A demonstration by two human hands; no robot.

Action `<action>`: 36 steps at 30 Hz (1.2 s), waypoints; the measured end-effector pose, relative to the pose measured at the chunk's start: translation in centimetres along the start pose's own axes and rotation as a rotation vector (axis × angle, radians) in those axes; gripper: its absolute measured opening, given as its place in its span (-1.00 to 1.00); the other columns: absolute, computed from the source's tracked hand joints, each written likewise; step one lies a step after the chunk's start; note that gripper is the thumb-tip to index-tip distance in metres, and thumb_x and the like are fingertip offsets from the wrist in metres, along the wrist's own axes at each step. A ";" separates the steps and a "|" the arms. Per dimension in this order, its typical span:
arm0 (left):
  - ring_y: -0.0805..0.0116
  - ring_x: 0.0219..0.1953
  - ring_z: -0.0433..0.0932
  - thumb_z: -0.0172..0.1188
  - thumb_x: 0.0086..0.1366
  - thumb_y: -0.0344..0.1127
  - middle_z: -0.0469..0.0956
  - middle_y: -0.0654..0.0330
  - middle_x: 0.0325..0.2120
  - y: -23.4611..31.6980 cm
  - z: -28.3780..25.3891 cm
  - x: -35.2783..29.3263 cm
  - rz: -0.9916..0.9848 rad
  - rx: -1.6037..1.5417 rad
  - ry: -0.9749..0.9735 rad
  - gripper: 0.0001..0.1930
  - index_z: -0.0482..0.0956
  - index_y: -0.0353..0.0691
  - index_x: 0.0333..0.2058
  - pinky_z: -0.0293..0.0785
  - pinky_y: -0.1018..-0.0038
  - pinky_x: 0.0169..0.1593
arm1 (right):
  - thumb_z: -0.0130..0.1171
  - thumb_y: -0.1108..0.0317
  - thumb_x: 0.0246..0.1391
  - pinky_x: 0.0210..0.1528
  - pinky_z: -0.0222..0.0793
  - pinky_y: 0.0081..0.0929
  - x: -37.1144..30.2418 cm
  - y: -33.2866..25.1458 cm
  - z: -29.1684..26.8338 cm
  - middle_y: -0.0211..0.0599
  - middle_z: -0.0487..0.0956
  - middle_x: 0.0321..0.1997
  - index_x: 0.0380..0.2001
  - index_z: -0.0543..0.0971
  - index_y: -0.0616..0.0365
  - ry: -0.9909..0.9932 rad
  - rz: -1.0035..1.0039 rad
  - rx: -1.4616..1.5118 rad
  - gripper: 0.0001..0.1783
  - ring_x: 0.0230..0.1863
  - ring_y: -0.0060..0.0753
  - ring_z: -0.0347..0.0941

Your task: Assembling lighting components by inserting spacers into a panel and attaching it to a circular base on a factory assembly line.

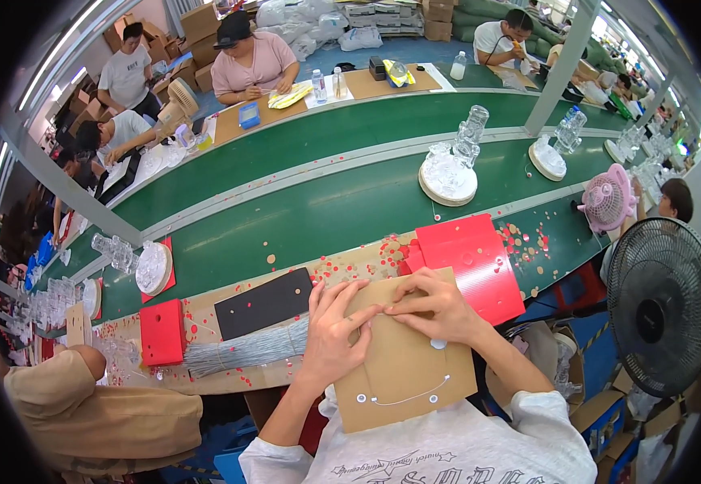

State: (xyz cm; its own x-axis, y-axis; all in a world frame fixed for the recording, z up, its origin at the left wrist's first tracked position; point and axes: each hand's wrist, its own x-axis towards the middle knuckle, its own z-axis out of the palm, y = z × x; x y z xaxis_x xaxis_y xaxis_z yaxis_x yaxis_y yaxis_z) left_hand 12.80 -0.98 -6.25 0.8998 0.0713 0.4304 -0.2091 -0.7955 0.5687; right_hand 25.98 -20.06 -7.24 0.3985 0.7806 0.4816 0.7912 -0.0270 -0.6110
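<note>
A brown cardboard sheet leans against the table edge in front of me. Toward its lower edge a thin pale cord curves between small white round pieces. My left hand lies over the sheet's upper left part, fingers bent, its index fingertip meeting the right hand's fingers. On the upper right part, my right hand is closed in a pinch. The fingertips meet near the sheet's upper middle, around something too small to make out. Another white round piece shows below my right hand.
Red corrugated sheets, a black sheet, a bundle of grey wires and a red block lie around the sheet. Beyond runs a green conveyor with plastic-wrapped round pieces. A black fan stands at right.
</note>
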 end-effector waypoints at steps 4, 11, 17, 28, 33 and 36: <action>0.00 0.19 0.44 0.30 -0.01 -0.50 0.52 -0.01 0.11 0.3 -0.2 0.3 0.084 0.048 -0.020 -0.65 0.74 -0.08 -0.18 0.10 -0.14 0.34 | 0.50 0.43 -0.15 -0.09 0.53 -0.37 0.8 -0.2 -0.2 -0.37 0.63 -0.12 -0.36 0.77 0.03 0.065 0.127 0.047 -0.80 -0.07 -0.31 0.51; -0.16 0.22 0.41 0.33 0.00 -0.47 0.49 -0.11 0.15 -0.3 0.2 -0.1 0.150 0.159 -0.052 -0.60 0.72 -0.06 -0.11 0.12 -0.26 0.30 | 0.47 0.32 -0.11 -0.02 0.52 -0.30 2.3 2.2 -0.4 -0.34 0.61 -0.01 -0.41 0.71 0.06 -0.081 -0.020 0.067 -0.84 -0.08 -0.20 0.55; -0.31 0.28 0.35 0.34 0.02 -0.42 0.46 -0.14 0.19 -0.1 0.5 -0.7 0.173 0.218 -0.111 -0.58 0.69 -0.12 -0.06 0.09 -0.33 0.31 | 0.47 0.32 -0.12 -0.21 0.55 -0.42 3.2 3.3 -1.0 -0.31 0.62 -0.08 -0.45 0.72 0.10 -0.203 0.014 0.218 -0.85 -0.12 -0.32 0.58; -0.40 0.28 0.32 0.31 0.04 -0.40 0.44 -0.20 0.19 0.9 -0.5 0.5 0.223 0.296 -0.232 -0.55 0.67 -0.30 -0.02 0.16 -0.22 0.34 | 0.59 0.21 -0.24 -0.04 0.43 -0.25 5.8 5.2 -0.5 -0.21 0.57 -0.13 -0.22 0.49 0.14 -0.494 0.388 0.353 -0.45 -0.03 -0.21 0.50; -0.40 0.26 0.33 0.28 0.08 -0.41 0.43 -0.25 0.18 0.6 -0.5 1.1 0.235 0.316 -0.255 -0.61 0.67 -0.39 -0.07 0.20 -0.16 0.33 | 0.52 0.18 -0.13 0.03 0.43 -0.21 6.3 3.9 -2.6 -0.20 0.55 -0.05 -0.04 0.53 0.08 -0.563 0.360 0.187 -0.43 0.06 -0.16 0.47; -0.24 0.25 0.39 0.24 0.27 -0.41 0.45 -0.15 0.19 0.9 -1.3 0.9 0.220 0.215 -0.172 -0.67 0.60 -0.34 0.01 0.26 -0.04 0.30 | 0.29 0.24 0.17 0.08 0.46 -0.25 1.8 5.8 -4.6 -0.10 0.61 -0.08 0.09 0.54 0.12 -0.009 0.453 0.250 -0.56 0.03 -0.10 0.56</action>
State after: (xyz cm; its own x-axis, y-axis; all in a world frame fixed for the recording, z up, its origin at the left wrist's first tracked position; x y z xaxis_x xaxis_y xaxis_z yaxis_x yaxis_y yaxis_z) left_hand 12.93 -0.86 -4.43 0.8974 -0.2033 0.3916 -0.3358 -0.8903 0.3074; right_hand 33.43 -21.70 -7.05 0.6704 0.7306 0.1294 0.4050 -0.2142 -0.8889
